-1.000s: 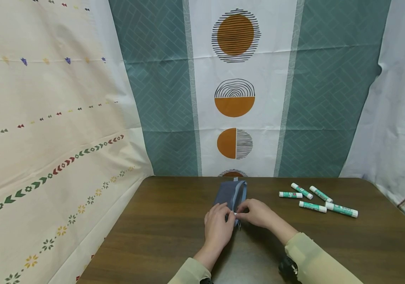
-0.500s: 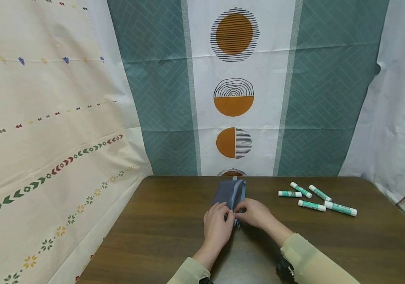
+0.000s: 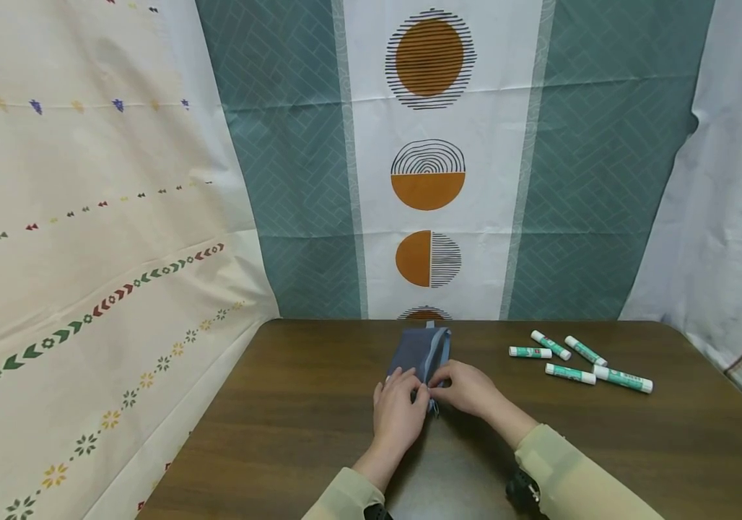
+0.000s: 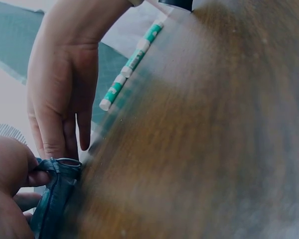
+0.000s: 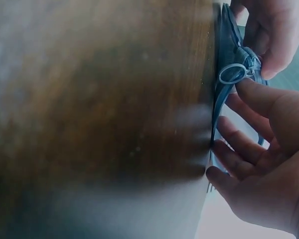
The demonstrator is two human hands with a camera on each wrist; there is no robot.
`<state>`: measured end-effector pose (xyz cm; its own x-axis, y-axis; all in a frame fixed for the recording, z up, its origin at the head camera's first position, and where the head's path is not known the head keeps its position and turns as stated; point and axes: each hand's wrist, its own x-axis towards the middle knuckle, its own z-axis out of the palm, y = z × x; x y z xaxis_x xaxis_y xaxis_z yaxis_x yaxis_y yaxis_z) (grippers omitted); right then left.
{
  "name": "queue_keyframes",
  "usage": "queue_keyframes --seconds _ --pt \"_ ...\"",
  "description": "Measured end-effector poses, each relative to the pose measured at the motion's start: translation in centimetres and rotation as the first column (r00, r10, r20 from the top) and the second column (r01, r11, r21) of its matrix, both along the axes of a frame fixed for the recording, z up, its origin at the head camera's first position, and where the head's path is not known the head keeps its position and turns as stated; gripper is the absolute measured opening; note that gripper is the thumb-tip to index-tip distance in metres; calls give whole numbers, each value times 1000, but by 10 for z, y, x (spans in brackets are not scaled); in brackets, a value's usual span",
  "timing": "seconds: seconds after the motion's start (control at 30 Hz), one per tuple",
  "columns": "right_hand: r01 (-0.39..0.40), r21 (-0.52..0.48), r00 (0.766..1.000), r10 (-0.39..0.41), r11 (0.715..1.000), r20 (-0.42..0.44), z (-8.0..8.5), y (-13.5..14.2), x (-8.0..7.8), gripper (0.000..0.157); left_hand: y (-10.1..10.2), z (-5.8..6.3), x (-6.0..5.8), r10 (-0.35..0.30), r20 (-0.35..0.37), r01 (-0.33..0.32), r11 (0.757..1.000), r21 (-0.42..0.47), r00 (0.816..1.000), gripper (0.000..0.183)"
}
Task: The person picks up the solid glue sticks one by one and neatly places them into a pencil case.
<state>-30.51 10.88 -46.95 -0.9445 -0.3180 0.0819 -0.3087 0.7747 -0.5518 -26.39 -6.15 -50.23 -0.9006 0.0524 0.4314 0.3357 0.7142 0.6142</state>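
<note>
Head view: the left hand (image 3: 398, 415) and right hand (image 3: 467, 390), thumbs nearly closed against fingers, pinch the 6 o'clock end of the gaping blue-grey pouch (image 3: 412, 350), which rests on the table (image 3: 293, 419) toward their 12 o'clock and could, if either grip slackens, fold shut.

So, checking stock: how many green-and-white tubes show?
5, right of the pouch: leftmost tube, two back tubes, front middle tube, rightmost tube. The pouch may hide more.
</note>
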Motion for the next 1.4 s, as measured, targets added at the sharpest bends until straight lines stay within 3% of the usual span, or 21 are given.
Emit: queue_keyframes --seconds 0.17,0.37,0.53,0.83,1.07,1.4 --pt "-68 -28 998 67 997 -18 -1 5 0 7 0 0 -2 -4 7 4 1000 -3 1000 23" --pt "-155 -89 988 154 984 -24 -2 17 2 22 0 -2 -2 1 12 -1 1000 -1 1000 22" --pt "-123 -95 992 123 988 -6 -1 29 7 32 1 -2 -1 3 21 -3 1000 3 1000 21" --pt "-84 -64 996 82 994 -19 3 56 15 36 1 -1 -1 12 5 -12 1000 5 1000 23" --pt "-63 -99 998 63 993 -6 7 79 26 41 1 -2 1 16 -5 -16 1000 13 1000 24" --pt "-26 -100 999 28 995 18 6 105 33 57 2 0 2 13 -2 -13 1000 17 1000 25"
